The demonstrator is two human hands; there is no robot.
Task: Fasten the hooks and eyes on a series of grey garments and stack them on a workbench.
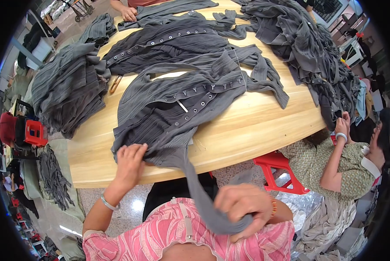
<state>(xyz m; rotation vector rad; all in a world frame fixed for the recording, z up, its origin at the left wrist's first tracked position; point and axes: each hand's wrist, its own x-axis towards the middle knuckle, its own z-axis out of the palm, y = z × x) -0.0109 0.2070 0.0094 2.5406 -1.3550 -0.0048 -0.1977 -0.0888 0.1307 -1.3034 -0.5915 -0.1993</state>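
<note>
A dark grey ribbed cardigan point(145, 98) lies spread on the table before me, its front open along two rows of metal fasteners. At its near left edge my left hand point(132, 162) has its fingers bent over the cloth, gripping it. One sleeve point(196, 187) stretches over the table edge toward my body. My right hand point(243, 206) is closed round the end of that sleeve, in front of my chest. A small white strip point(183, 106) shows on the open front. The cardigan's other sleeve point(271, 82) trails off to the right.
Another cardigan point(160, 48) lies just beyond. Grey garments are piled at left point(68, 87) and right point(290, 39). Orange-handled thread snips point(115, 84) rest beside the left pile. A person's hand point(129, 14) is across the wooden table point(247, 126); a seated co-worker point(321, 165) works at right.
</note>
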